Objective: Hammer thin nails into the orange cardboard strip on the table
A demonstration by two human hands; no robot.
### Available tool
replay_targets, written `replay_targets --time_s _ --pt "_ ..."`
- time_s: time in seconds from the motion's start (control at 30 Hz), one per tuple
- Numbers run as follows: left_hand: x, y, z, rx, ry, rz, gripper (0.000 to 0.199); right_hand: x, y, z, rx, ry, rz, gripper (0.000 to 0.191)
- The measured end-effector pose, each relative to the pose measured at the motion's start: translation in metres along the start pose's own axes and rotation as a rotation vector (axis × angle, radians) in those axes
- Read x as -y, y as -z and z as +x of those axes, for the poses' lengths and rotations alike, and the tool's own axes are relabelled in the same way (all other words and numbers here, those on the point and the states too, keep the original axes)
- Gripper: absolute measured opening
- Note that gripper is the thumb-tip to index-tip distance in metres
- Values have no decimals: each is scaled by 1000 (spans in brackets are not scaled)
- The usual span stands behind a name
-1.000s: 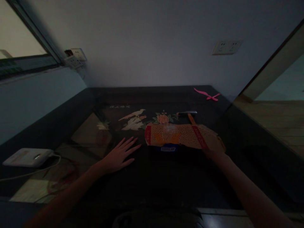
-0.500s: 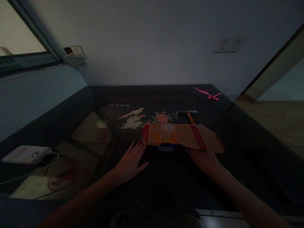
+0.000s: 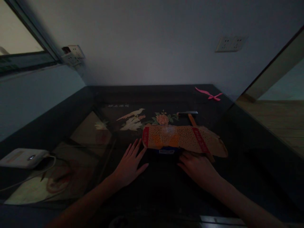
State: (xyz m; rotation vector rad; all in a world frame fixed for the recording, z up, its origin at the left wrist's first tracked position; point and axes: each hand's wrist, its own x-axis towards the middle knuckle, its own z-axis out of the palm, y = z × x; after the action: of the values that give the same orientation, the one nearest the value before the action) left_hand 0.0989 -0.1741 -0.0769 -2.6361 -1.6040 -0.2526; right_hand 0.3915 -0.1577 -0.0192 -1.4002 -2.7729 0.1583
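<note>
Centrally placed speckled package point(image 3: 171, 136) on a dark table point(image 3: 156, 180)

Left hand point(image 3: 129, 166) lies spread, fingertips at the package's left end; right hand point(image 3: 198, 167) curls at its near edge, grip unclear; wooden-handled tool point(image 3: 191, 119) lies partly hidden.

1 head cam, close over near side of tbl point(image 3: 142, 95), facing fwd/down twd wall point(image 3: 147, 44)
</note>
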Motion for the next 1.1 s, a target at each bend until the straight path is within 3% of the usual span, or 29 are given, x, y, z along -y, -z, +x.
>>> replay_targets --time_s 0.13,0.33,0.53,0.7,0.77,0.9,1.1 --pt "0 2 0 29 -16 4 65 5 -3 2 42 128 163 17" --pt "-1 12 2 42 -35 -76 62 4 -9 8 20 104 311 25" --pt "6 28 4 26 -133 -301 37 -3 -11 13 -10 59 369 26" --pt "28 41 5 135 -291 -520 14 -9 -14 14 -31 62 386 23" --pt "33 43 6 159 -319 -545 15 -12 -16 14 -36 57 381 22" --pt "34 42 5 200 -343 -520 18 -18 -17 16 -46 60 380 21" --pt "31 35 2 198 -375 -479 5 -20 -16 15 -59 68 393 20"
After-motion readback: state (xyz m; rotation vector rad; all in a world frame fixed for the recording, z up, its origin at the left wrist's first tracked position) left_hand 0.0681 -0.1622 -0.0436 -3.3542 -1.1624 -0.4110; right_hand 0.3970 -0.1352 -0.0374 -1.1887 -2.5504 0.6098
